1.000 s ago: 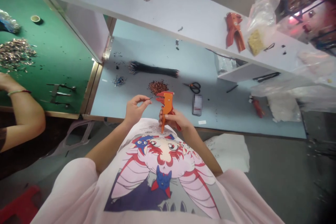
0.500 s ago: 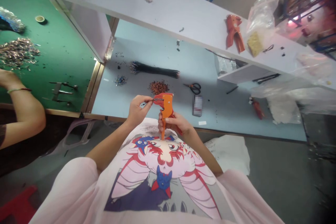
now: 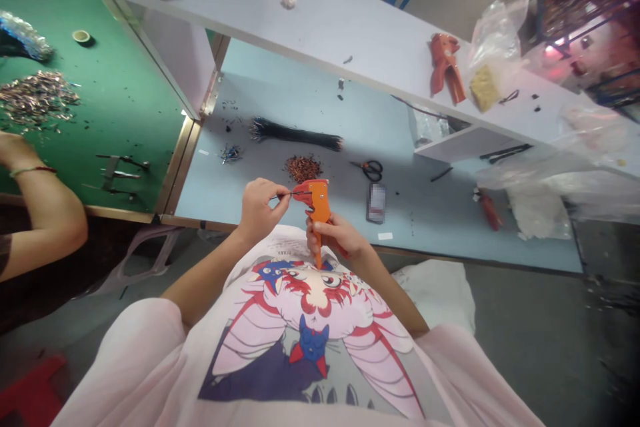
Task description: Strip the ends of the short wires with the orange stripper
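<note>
My right hand is wrapped round the handles of an orange and red wire stripper, its jaws turned to the left. Between the thumb and fingers of my left hand is a thin dark wire, whose end reaches the stripper's jaws. Just beyond the tool lies a heap of copper-coloured scraps on the light blue table. Behind that heap stretches a bundle of black wires with frayed-looking ends.
Black-handled scissors and a phone lie to the right. A second wire stripper rests on the white shelf. At the left, another person's arm leans by a green table with more scraps.
The stripper's handle end has swung slightly to the right with my right hand. My left hand still pinches the wire at the jaws. The whole view has shifted a little.
</note>
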The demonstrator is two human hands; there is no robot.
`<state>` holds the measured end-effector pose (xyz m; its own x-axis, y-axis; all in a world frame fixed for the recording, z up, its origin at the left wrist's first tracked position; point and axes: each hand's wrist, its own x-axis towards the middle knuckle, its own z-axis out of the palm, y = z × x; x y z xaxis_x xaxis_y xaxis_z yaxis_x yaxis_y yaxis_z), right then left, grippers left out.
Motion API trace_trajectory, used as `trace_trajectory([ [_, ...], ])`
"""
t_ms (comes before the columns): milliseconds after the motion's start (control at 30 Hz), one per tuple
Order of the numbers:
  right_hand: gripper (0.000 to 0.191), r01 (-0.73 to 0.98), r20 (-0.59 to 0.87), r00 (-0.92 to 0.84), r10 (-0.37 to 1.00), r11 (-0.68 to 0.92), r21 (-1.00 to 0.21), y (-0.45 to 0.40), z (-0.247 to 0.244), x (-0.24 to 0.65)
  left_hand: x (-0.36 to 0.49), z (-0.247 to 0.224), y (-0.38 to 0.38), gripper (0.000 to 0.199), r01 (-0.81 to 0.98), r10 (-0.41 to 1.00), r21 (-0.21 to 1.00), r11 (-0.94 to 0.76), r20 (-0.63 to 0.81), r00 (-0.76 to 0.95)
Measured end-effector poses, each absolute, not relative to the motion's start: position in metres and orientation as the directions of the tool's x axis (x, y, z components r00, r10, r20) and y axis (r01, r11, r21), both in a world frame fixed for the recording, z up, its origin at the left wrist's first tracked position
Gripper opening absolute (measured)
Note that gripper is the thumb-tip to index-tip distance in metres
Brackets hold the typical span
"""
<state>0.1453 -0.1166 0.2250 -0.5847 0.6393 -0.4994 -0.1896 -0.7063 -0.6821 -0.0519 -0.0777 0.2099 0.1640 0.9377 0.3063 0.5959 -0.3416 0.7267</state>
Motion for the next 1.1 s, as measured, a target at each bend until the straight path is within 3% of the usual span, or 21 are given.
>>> trace_trajectory([
  [300, 0.038, -0.226, -0.591, -0.515, 0.621, -0.763, -0.605, -0.115, 0.2, 0.139, -0.05, 0.193, -0.071, 0.015, 0.673, 0.947, 0.666, -0.321, 0.235, 0.219],
  [467, 0.033, -0.146, -0.592, -0.449, 0.669, -0.708, -0.691, -0.102, 0.181, 0.14, -0.046, 0.169, -0.062, 0.015, 0.705, 0.964, 0.657, -0.266, 0.171, 0.204],
  [600, 0.035, 0.165, -0.605, -0.232, 0.762, -0.582, -0.796, -0.078, 0.154, 0.155, -0.053, 0.155, -0.059, 0.014, 0.707, 0.99, 0.694, -0.139, 0.11, 0.086],
  [733, 0.029, 0.488, -0.593, -0.038, 0.804, -0.503, -0.714, -0.065, 0.117, 0.173, -0.064, 0.157, -0.061, 0.013, 0.537, 0.999, 0.843, 0.018, 0.005, -0.042],
  [900, 0.034, 0.786, -0.535, -0.008, 0.845, -0.325, -0.525, -0.088, 0.084, 0.171, -0.065, 0.179, -0.068, 0.008, 0.57, 0.979, 0.81, -0.142, 0.199, -0.039],
  [1100, 0.039, 0.864, -0.439, -0.124, 0.89, -0.12, -0.488, -0.097, 0.086, 0.159, -0.057, 0.193, -0.075, 0.008, 0.734, 0.928, 0.608, -0.301, 0.365, 0.078],
])
